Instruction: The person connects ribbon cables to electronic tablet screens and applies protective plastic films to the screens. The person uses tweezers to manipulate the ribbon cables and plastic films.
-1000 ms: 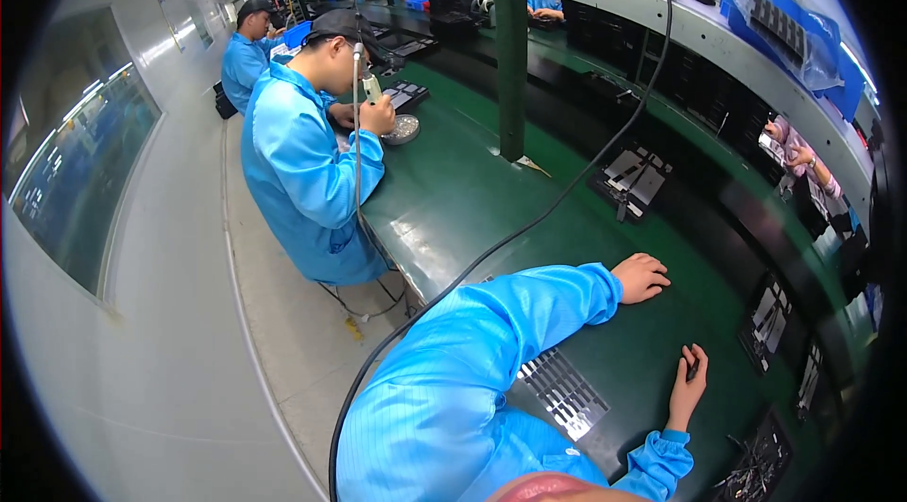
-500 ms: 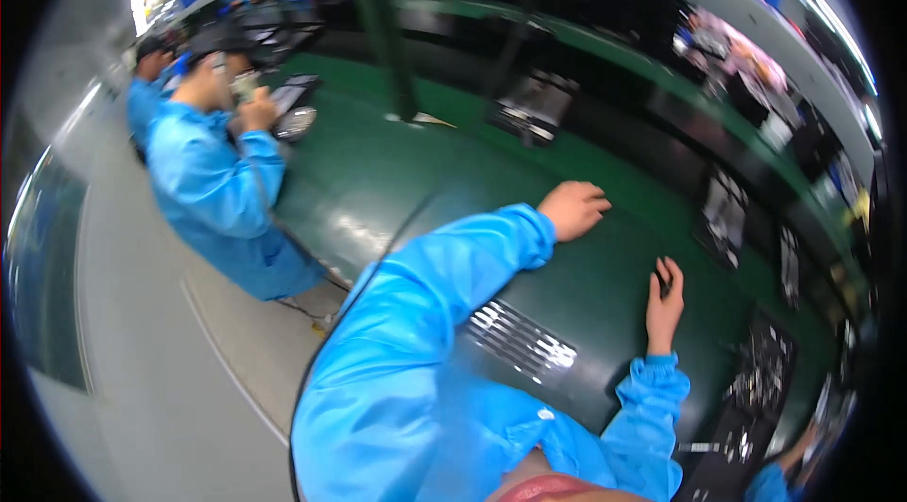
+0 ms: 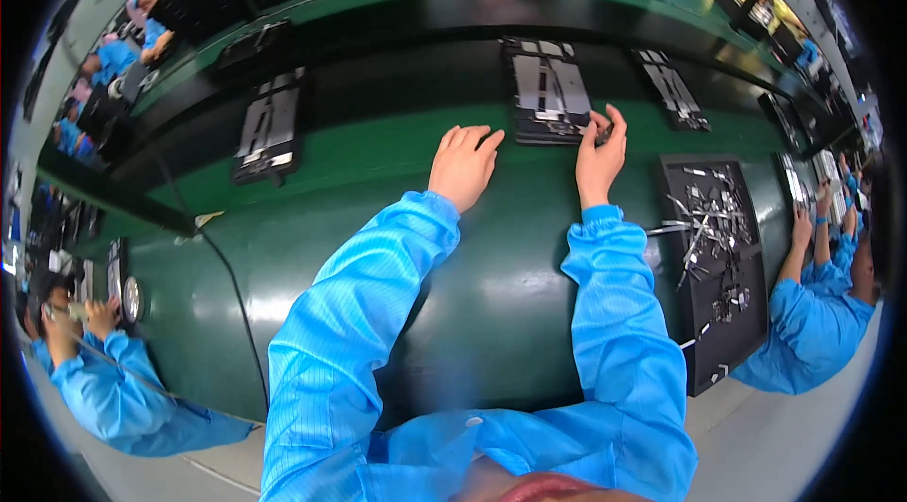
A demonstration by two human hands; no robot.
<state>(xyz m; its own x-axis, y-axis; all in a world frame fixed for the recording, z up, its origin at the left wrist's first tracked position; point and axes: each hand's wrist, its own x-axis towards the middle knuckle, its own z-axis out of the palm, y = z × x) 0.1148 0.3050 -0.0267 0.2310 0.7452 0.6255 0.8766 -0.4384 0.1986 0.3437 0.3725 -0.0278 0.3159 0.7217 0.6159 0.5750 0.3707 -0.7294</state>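
A dark flat device part (image 3: 548, 96) with grey panels, perhaps a tablet body, lies on the dark strip in front of me. My right hand (image 3: 602, 162) is at its near right corner, fingers curled around a small dark object (image 3: 605, 136) whose kind I cannot make out. Whether those fingers touch the device part is unclear. To its left, my left hand (image 3: 463, 167) reaches forward palm down with nothing visible in it, fingers extended and a small gap from the device part.
Similar device parts lie left (image 3: 266, 129) and right (image 3: 671, 89) along the strip. A black tray (image 3: 699, 351) of loose metal pieces sits right on the green table (image 3: 510, 313). A cable (image 3: 236, 285) and green post (image 3: 113, 195) stand left. People work at both sides.
The view has swung to the right, bringing the strip in front of me. Both hands have come forward to the device part; the small dark object stays in my right fingers.
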